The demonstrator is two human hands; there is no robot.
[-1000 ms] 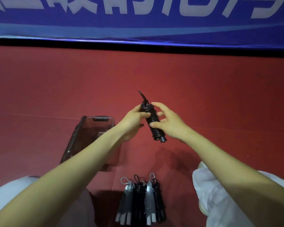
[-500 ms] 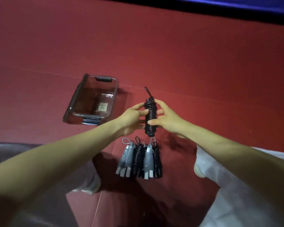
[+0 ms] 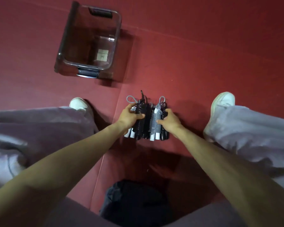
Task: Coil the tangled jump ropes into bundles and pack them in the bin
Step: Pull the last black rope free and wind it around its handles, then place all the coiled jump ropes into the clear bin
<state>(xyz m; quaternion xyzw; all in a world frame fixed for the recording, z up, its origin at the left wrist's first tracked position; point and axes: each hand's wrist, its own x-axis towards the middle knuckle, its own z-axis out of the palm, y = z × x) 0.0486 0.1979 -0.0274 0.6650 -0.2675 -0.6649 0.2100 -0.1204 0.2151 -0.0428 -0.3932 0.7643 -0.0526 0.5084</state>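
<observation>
Loose, pale lilac-grey trousers (image 3: 256, 128), rumpled at the knees; white shoes (image 3: 224, 100); bare forearms (image 3: 88, 153).

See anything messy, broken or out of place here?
Nothing stands out. The coiled rope bundles lie side by side on the red floor, gripped by the left hand and right hand; the clear bin stands upright nearby, holding no ropes yet.

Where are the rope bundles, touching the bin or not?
Apart. The head view shows a stretch of red floor between the rope bundles and the bin.
</observation>
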